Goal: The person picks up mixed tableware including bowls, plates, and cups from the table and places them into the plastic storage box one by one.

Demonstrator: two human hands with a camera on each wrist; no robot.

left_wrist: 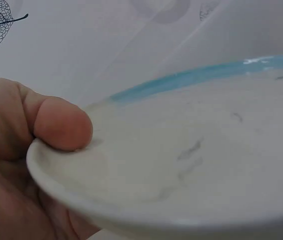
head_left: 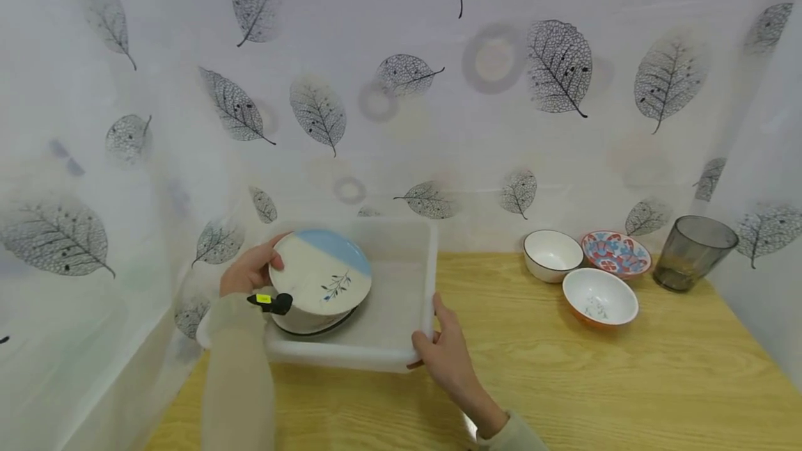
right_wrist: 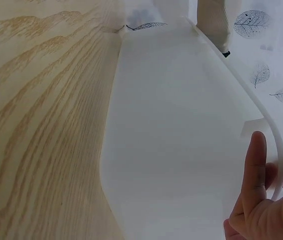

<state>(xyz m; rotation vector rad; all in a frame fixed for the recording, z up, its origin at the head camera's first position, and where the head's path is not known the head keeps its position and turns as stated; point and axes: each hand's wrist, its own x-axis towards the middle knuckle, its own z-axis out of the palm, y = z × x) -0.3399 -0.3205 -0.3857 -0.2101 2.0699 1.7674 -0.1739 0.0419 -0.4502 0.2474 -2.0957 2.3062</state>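
Observation:
My left hand (head_left: 248, 270) grips a white plate (head_left: 316, 273) by its left rim, thumb on the upper face. A blue section and a small dark sprig decorate the plate. It overlaps a dark-rimmed dish (head_left: 319, 327) lying inside a white plastic bin (head_left: 401, 298), most of that dish being hidden. In the left wrist view the thumb presses over the edge of the plate (left_wrist: 146, 165), other fingers underneath. At the bin's front right corner, my right hand (head_left: 447, 352) pinches the rim. The right wrist view shows that hand (right_wrist: 266, 195) with the bin's wall (right_wrist: 181, 125) beside it.
On the wooden table (head_left: 501, 353), to the right, stand a dark-rimmed white bowl (head_left: 554, 255), a red-and-blue patterned bowl (head_left: 617, 254), an orange-sided bowl (head_left: 598, 298) with a white inside, and a grey see-through cup (head_left: 692, 252). A leaf-print curtain (head_left: 388, 145) hangs behind and along both sides.

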